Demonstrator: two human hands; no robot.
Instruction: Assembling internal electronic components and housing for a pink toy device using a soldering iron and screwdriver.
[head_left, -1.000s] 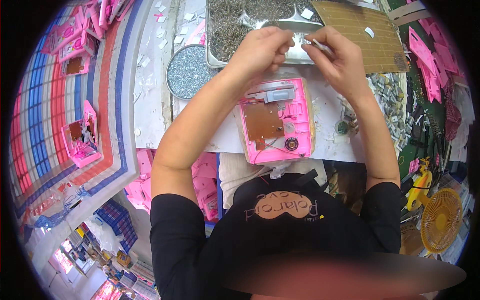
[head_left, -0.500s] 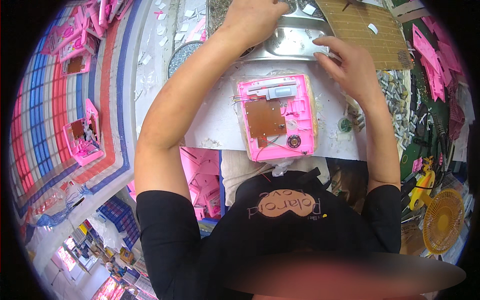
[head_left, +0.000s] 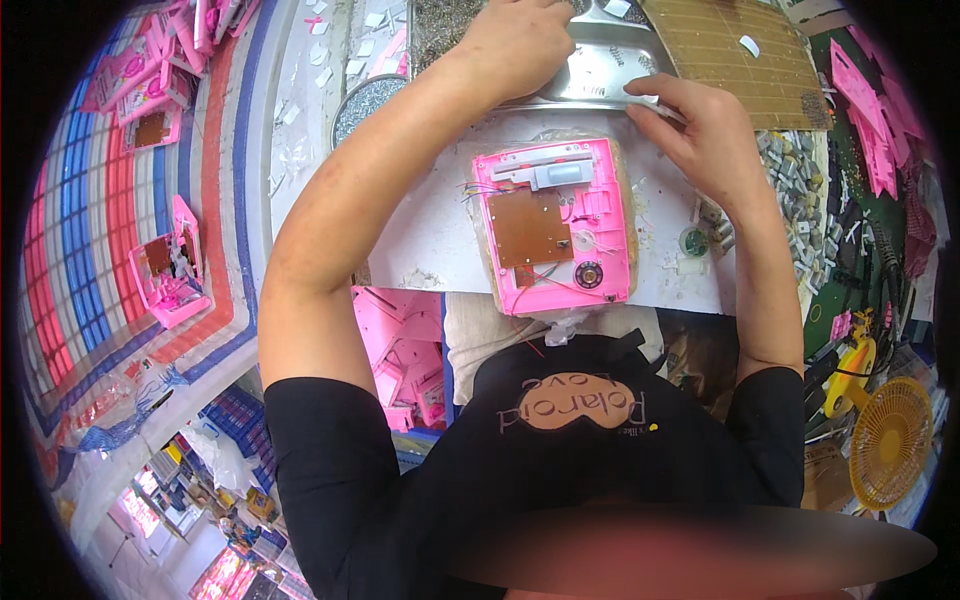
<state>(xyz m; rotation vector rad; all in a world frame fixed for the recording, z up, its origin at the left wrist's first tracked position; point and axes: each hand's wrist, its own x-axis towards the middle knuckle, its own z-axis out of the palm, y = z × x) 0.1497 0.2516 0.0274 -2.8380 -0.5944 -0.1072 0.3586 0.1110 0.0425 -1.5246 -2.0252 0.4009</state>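
Observation:
My left hand (head_left: pixel 518 48) is over the far metal tray (head_left: pixel 610 72), its fingers curled near the small screws and partly cut off by the top edge; whatever they may hold is hidden. To the right of the tray's front corner, my right hand (head_left: pixel 705 125) pinches a small white plastic piece (head_left: pixel 660 106) between thumb and index finger. In front of me lies an open pink plastic housing (head_left: pixel 617 230) on a wrapped pad. Inside it are a brown circuit board (head_left: pixel 530 228), a grey-white bar part (head_left: pixel 562 175), a round black dial (head_left: pixel 589 274) and thin wires.
A round dish of small metal screws (head_left: pixel 368 105) stands left of the tray, partly behind my left forearm. Brown cardboard (head_left: pixel 735 65) lies at the far right, with a heap of small grey-white parts (head_left: pixel 795 190) below it. A yellow fan (head_left: pixel 890 440) stands at right.
The view has shifted slightly, so the tray and housing sit a little higher. My left hand has come slightly nearer over the tray, fingers more curled. My right hand keeps its pinch.

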